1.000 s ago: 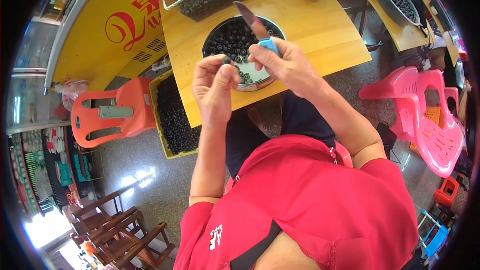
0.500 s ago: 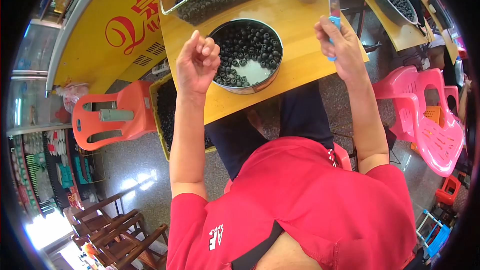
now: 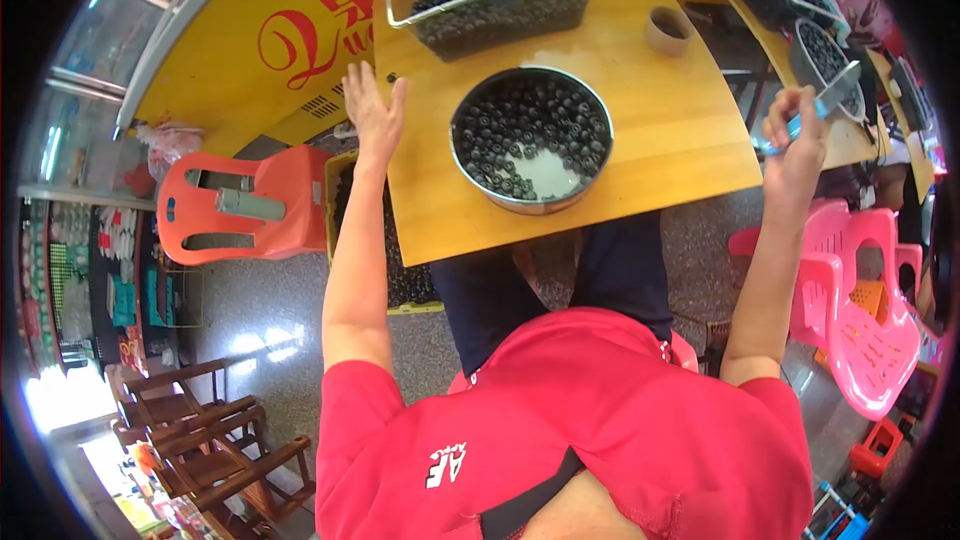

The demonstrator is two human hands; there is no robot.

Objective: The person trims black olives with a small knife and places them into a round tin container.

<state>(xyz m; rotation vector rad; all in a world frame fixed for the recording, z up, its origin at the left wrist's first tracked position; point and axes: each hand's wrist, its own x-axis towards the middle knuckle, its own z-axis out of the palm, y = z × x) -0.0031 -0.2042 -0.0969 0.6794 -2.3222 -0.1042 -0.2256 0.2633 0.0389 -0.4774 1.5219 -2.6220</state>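
My left hand [image 3: 373, 120] is open at the left edge of the wooden table [image 3: 450, 230], its fingers stretched and the thumb apart. Just above the thumb shows one small dark round fruit [image 3: 391, 78], apart from the hand. Out past the table's right side, my right hand [image 3: 797, 140] is closed around the blue handle of a knife [image 3: 838, 88], the blade pointing up and right. Between the hands stands a round tin [image 3: 531, 204] partly filled with dark, berry-like fruits [image 3: 520, 115]; its pale bottom shows near the front.
Behind the tin is a clear plastic bin [image 3: 500, 35] of dark fruits, with a small cup [image 3: 668, 30] to its right. An orange chair [image 3: 290, 195] bearing a green bottle [image 3: 250, 204] is at left, a pink chair [image 3: 870, 340] at right. Another bowl [image 3: 828, 60] sits far right.
My left hand has moved left, away from the tin, and its curled fingers have opened. My right hand has swung outward right with the knife, which now tilts right. The camera view has shifted.
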